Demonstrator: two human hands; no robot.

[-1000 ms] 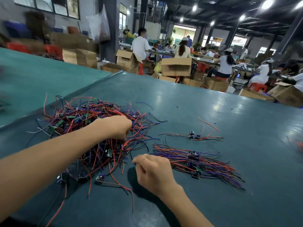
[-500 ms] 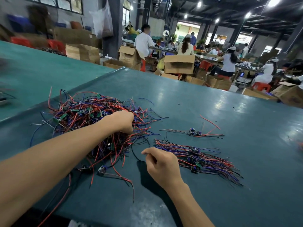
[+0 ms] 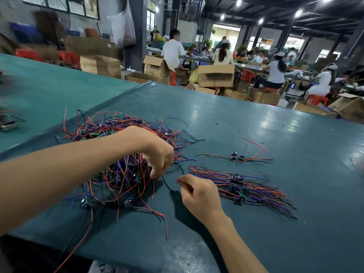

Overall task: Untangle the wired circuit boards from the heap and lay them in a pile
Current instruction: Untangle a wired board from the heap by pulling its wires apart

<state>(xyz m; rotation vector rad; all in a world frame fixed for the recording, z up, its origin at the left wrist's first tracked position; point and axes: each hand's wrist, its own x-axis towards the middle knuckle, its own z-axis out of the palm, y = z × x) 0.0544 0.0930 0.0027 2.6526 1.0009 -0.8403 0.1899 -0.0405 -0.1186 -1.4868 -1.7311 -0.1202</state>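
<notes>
Wired circuit boards lie mostly in a tangled heap (image 3: 122, 174) of red, blue and black leads at the left of the green worktop (image 3: 256, 125). A smaller number are already combed out in a flat pile (image 3: 242, 186) to the right, with one lone board (image 3: 237, 157) lying apart just behind that pile.

The step in hand looks like freeing one more board. The left hand (image 3: 157, 156) hangs over the heap's near right edge, fingers curled downward, its grip pinched together on a black wire (image 3: 167, 184) where it leaves the tangle. The right hand (image 3: 199, 194) sits between heap and pile, thumb and forefinger closed on the other end of that same wire, which sags in a loop between the two hands. Which board the wire belongs to cannot be told.

The next move probably calls for the left hand to hold the tangle down while the right draws the wire slowly toward the pile, easing off if neighbouring leads start to lift with it.

Compared with half a second ago, the left hand has come off the top of the heap, where it rested as a fist, to the near edge with fingertips pointing down. The right hand has barely shifted. Pile and lone board lie as they did.
</notes>
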